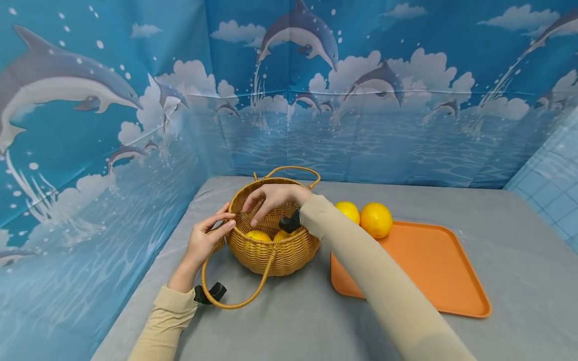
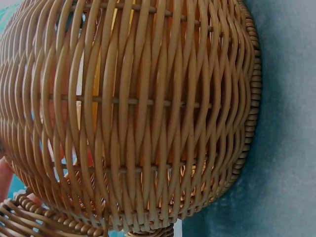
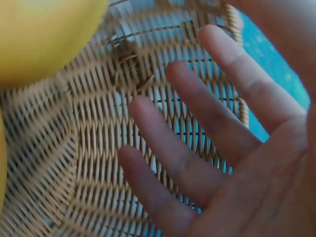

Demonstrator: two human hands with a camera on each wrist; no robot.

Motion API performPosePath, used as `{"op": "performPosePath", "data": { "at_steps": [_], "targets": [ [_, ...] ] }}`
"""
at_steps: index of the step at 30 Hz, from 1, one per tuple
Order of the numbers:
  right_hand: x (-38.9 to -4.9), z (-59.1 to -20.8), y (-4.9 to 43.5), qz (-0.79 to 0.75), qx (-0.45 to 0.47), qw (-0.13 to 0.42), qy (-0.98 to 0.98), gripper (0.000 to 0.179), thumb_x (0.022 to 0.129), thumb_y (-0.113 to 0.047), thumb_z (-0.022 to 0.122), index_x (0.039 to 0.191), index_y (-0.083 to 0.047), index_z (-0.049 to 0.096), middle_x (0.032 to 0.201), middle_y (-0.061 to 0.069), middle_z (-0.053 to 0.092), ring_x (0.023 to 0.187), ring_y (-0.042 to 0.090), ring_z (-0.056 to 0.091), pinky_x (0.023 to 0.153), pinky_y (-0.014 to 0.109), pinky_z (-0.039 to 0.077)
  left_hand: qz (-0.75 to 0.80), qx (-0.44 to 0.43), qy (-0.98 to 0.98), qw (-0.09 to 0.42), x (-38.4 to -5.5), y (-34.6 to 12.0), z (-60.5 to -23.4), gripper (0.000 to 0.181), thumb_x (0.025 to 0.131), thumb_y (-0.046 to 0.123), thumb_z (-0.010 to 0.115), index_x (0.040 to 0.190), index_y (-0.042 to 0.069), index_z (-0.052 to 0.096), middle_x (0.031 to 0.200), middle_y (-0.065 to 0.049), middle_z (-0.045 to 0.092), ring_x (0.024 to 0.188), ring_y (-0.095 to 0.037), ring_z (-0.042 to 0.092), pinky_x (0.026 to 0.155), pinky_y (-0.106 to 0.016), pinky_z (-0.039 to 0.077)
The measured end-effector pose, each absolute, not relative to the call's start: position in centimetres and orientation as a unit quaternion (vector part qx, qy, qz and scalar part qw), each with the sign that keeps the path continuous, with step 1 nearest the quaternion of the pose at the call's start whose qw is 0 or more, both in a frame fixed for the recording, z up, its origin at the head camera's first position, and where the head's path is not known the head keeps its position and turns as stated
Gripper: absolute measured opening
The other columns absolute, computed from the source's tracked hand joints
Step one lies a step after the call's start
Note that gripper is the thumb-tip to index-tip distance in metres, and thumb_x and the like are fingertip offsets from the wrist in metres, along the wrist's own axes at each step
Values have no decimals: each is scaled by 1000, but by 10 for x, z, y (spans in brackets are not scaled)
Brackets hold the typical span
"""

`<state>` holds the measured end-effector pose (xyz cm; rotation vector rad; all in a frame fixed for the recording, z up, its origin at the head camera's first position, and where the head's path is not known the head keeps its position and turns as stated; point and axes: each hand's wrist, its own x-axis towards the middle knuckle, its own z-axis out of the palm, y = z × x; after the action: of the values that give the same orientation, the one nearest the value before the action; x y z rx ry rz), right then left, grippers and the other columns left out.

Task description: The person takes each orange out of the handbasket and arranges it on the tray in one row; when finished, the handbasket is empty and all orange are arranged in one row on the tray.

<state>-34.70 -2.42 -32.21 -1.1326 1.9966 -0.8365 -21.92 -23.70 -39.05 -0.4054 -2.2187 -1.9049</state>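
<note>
A round wicker basket point(image 1: 275, 258) stands on the grey surface with its two handles folded out. Inside it lie two yellow-orange oranges point(image 1: 259, 236), partly hidden by the rim. At the basket's left side, my left hand point(image 1: 203, 239) holds the rim with fingers and thumb. My right hand point(image 1: 277, 198) is over the basket's mouth, its spread fingers pointing down inside. Nothing is in its grasp in the right wrist view, where one blurred orange point(image 3: 44, 39) shows at the upper left. Woven wall fills most of the left wrist view.
To the right lies an orange tray point(image 1: 433, 265), partly covered by my right forearm. Two more oranges point(image 1: 377, 220) sit at its far left corner. A dolphin-print curtain point(image 1: 361, 135) hangs behind the grey surface point(image 1: 298, 321) and along its left.
</note>
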Motion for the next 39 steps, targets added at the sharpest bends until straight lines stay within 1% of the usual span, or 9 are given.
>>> {"op": "performPosePath", "data": {
  "at_steps": [3, 6, 12, 13, 18, 26, 28, 34, 39],
  "targets": [
    [-345, -324, -26, -303, -437, 339, 776, 50, 82, -23, 75, 126, -7, 59, 127, 4, 57, 120, 21, 48, 93, 27, 45, -637, -139, -753, 92, -223, -239, -394, 33, 91, 17, 64, 115, -5, 64, 145, -5, 41, 135, -15, 34, 106, -43, 33],
    [-345, -328, -28, -283, -443, 337, 781, 50, 80, -22, 76, 125, -7, 60, 127, 5, 57, 119, 21, 50, 92, 26, 45, -634, -140, -755, 93, -222, -238, -392, 34, 91, 18, 64, 115, -6, 63, 144, -4, 41, 135, -15, 34, 104, -36, 37],
    [-346, -336, -29, -263, -463, 338, 776, 50, 78, -20, 78, 123, -3, 61, 125, 11, 58, 115, 26, 53, 88, 25, 48, -631, -137, -758, 98, -206, -228, -371, 31, 91, 9, 62, 114, -12, 61, 144, -15, 39, 135, -23, 33, 106, -46, 32],
    [-346, -337, -29, -261, -466, 338, 775, 50, 78, -19, 78, 122, -2, 61, 124, 12, 58, 114, 27, 54, 87, 25, 48, -631, -138, -757, 99, -206, -227, -371, 31, 91, 9, 62, 114, -12, 61, 144, -16, 39, 135, -23, 33, 107, -48, 31],
    [-344, -339, -29, -257, -475, 342, 769, 48, 79, -15, 77, 122, -1, 60, 124, 12, 58, 114, 30, 54, 86, 24, 49, -630, -137, -758, 101, -206, -227, -372, 30, 91, 9, 62, 114, -11, 62, 144, -14, 40, 134, -22, 34, 107, -46, 32],
    [-342, -334, -31, -279, -483, 333, 760, 31, 84, -4, 70, 115, -5, 67, 118, 1, 62, 115, 24, 54, 90, 23, 47, -631, -141, -755, 104, -206, -228, -371, 33, 91, 9, 62, 114, -15, 59, 143, -15, 40, 135, -25, 33, 107, -52, 28],
    [-341, -333, -31, -283, -487, 331, 757, 27, 85, -1, 67, 112, -4, 69, 118, 3, 62, 113, 21, 55, 90, 23, 46, -631, -142, -755, 105, -206, -228, -371, 32, 91, 9, 62, 114, -14, 60, 144, -15, 40, 135, -25, 33, 107, -53, 28],
    [-343, -336, -30, -276, -516, 313, 748, 19, 89, 5, 60, 102, 2, 72, 121, 17, 61, 112, 14, 56, 91, 21, 46, -633, -141, -755, 101, -206, -228, -372, 33, 91, 9, 62, 114, -15, 59, 144, -17, 38, 135, -25, 33, 106, -51, 29],
    [-345, -335, -29, -255, -514, 295, 764, 21, 91, 5, 56, 100, -1, 74, 112, 10, 67, 107, 12, 58, 89, 21, 47, -636, -135, -753, 100, -206, -228, -372, 33, 91, 9, 62, 115, -13, 60, 144, -15, 39, 135, -24, 34, 106, -49, 30]
  ]
}}
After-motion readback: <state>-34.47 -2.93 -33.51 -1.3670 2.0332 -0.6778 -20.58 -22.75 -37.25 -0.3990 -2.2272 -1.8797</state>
